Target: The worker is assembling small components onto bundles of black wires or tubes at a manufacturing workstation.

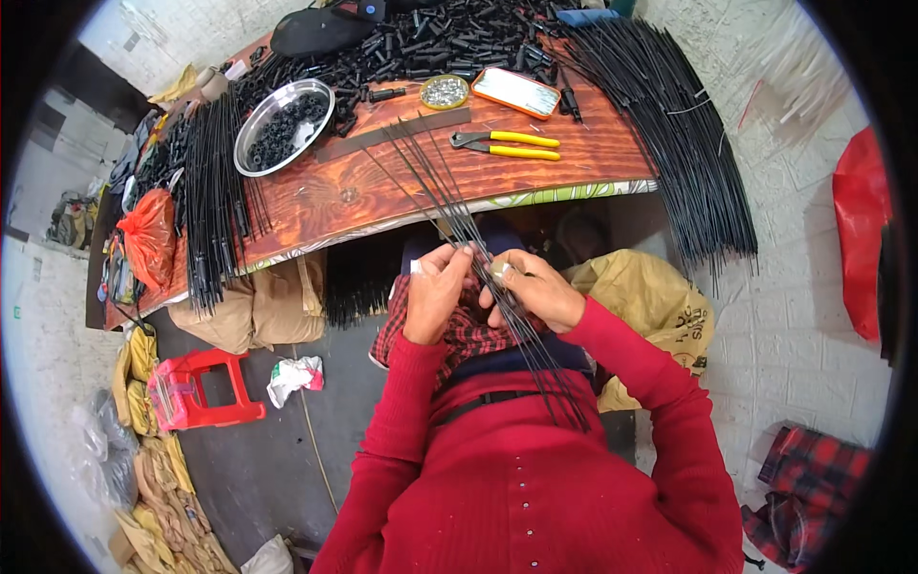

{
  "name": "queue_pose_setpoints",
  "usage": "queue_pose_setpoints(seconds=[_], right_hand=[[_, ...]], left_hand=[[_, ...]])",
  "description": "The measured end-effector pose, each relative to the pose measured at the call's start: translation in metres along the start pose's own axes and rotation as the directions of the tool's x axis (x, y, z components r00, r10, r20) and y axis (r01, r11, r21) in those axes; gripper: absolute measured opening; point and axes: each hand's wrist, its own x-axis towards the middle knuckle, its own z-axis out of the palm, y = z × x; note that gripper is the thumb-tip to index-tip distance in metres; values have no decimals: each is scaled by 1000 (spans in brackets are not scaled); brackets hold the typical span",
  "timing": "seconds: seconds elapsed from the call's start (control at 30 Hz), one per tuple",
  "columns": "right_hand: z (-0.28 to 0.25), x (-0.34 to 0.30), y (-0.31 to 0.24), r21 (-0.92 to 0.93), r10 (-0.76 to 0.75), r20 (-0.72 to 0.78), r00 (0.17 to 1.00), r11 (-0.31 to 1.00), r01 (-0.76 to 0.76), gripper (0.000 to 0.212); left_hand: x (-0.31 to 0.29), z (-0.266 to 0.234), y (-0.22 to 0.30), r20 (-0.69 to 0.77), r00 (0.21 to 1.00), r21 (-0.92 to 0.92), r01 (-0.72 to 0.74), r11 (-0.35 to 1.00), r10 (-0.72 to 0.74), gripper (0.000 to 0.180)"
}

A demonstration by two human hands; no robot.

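In front of my lap I hold a small bundle of thin black rods (435,177), tilted from the table edge down toward my waist. My left hand (440,290) is closed with thumb and fingertips pinching the rods about midway. My right hand (537,290) wraps round the same bundle just to the right, with a pale wrapping on its thumb. Past the rods' upper ends, yellow-handled pliers (507,144) lie on the wooden table (382,187). A flat dark metal strip (394,134) lies left of them.
A metal bowl (320,127) of small black parts, a round dish (445,92) of small metal pieces and an orange-rimmed tray (516,93) stand on the table. Long black rods (669,143) overhang its right end, more rods (215,182) the left. A red stool (215,409) stands lower left.
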Motion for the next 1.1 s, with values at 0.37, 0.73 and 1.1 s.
queue_pose_setpoints(seconds=[0.37,0.73,1.1], right_hand=[[-16,24,16,-10,-30,-87,996,1000,29,17],[-42,30,-3,-401,-205,-178,962,908,119,16],[-17,28,18,-218,-138,-168,976,971,99,14]], left_hand=[[15,-11,-15,50,990,-141,141,980,-136,24],[16,-7,-15,54,979,-196,202,960,-195,23],[13,-9,-18,152,975,-269,196,943,-160,26]])
